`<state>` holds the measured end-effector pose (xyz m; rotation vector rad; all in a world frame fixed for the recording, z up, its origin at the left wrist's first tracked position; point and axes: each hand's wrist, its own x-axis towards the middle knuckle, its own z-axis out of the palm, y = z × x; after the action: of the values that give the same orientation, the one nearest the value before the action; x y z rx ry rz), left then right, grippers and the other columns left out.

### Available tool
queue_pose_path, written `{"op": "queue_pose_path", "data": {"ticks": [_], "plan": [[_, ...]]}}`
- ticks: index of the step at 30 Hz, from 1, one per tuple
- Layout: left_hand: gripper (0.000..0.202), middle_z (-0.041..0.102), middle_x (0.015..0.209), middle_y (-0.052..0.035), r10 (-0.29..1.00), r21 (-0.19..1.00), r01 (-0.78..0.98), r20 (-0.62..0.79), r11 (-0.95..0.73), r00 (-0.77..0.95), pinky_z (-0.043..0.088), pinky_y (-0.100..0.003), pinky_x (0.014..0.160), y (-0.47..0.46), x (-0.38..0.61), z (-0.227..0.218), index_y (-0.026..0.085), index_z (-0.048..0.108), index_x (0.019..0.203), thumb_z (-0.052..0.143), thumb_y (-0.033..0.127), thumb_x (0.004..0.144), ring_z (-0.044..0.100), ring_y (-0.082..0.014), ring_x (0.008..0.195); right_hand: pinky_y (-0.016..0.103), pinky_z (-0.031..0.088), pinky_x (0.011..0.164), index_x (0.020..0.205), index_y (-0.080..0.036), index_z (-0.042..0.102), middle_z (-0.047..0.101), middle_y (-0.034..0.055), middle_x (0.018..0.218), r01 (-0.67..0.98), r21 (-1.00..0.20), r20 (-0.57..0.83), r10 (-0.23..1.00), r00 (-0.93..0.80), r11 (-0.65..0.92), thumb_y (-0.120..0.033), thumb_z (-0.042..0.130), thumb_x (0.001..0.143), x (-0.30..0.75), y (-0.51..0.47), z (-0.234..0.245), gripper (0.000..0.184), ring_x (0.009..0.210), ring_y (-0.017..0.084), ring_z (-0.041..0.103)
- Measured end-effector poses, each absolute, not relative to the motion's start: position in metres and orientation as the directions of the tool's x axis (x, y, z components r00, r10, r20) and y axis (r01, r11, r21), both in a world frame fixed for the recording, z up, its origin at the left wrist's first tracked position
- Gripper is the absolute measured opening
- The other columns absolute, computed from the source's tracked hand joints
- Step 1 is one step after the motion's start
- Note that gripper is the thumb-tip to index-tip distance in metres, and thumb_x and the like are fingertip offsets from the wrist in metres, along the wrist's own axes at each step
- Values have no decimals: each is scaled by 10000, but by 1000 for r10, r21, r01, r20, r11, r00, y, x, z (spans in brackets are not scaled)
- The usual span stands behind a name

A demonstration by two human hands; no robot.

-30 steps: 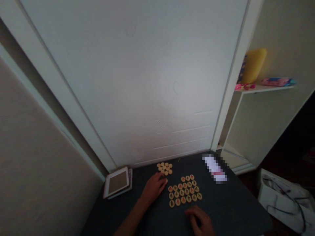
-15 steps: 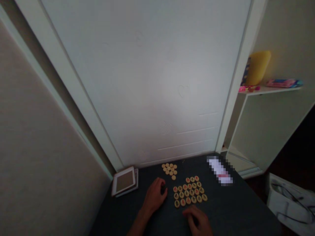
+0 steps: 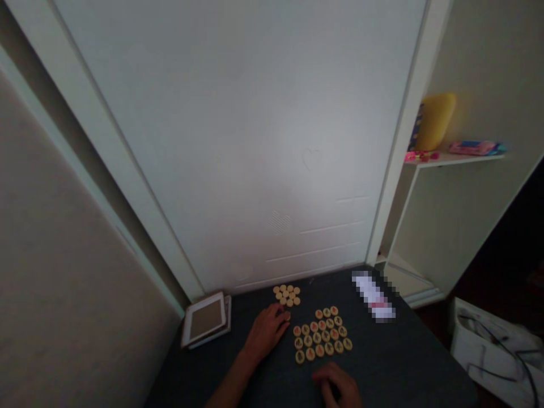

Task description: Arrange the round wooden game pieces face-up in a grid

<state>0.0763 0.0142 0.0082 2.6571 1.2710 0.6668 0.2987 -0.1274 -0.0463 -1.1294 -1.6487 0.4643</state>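
At the far end of the rows, my left hand [image 3: 266,331] has its thumb and fingertips around one round wooden Chinese chess piece [image 3: 287,316]. Just beyond its fingers lies a cluster of plain-faced round pieces [image 3: 287,294]. To the right, Chinese chess pieces with red or dark characters [image 3: 322,335] lie face up in neat rows, with a short row of three at the far side. My right hand [image 3: 338,386] rests below the nearest row, fingers loosely bent and thumb apart, with no piece visible in it.
Everything sits on a dark table [image 3: 382,362] against a white panel [image 3: 255,170]. Stacked frames or boxes [image 3: 207,319] lie at the left edge, and a blurred-out white item [image 3: 374,296] at the right. A white box with cables [image 3: 495,351] stands beyond the right edge.
My left hand has moved forward to the piece nearest the cluster, closing its fingers around it; that piece is now slightly nearer. My right hand stays about where it was. The view has shifted slightly.
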Motion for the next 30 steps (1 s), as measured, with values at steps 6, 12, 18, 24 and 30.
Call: {"op": "queue_pose_path", "data": {"ticks": [6,12,18,24,30], "plan": [[167,757,1050,-49,821,365,742,353,-562,449,517,-428,972,4,54,8,253,714,1036,577,285,945,700,-241,977,245,575,719,886,-231,735,747,49,783,441,-786,472,881,-26,434,-281,471,991,295,-132,-43,289,757,191,731],[209,767,1050,-48,945,783,529,273,-327,180,587,-286,750,-46,75,9,229,693,1083,612,343,927,729,-210,905,246,582,802,1059,-236,706,756,64,946,443,-785,484,875,-1,434,-198,544,936,288,-132,-34,207,875,196,733],[302,789,995,-78,972,985,154,39,-76,231,593,-307,822,-112,101,-5,206,731,1013,718,452,838,741,-245,932,268,576,882,1200,-251,651,697,90,1148,391,-761,515,849,-120,517,-127,607,840,275,-131,-25,383,1011,212,703],[363,794,920,-58,985,991,136,-11,-13,174,591,-310,844,-123,106,-7,213,733,941,682,559,844,745,-243,902,230,563,780,1006,-250,682,716,38,930,390,-800,437,888,-142,456,-245,589,938,270,-132,-28,115,853,178,700],[310,792,1015,-66,988,981,187,25,-54,154,588,-311,868,-125,106,-14,225,730,973,616,508,916,744,-239,933,215,549,705,1033,-239,674,728,30,881,394,-831,380,918,-116,394,-346,576,971,270,-131,-30,158,772,165,692]]}}
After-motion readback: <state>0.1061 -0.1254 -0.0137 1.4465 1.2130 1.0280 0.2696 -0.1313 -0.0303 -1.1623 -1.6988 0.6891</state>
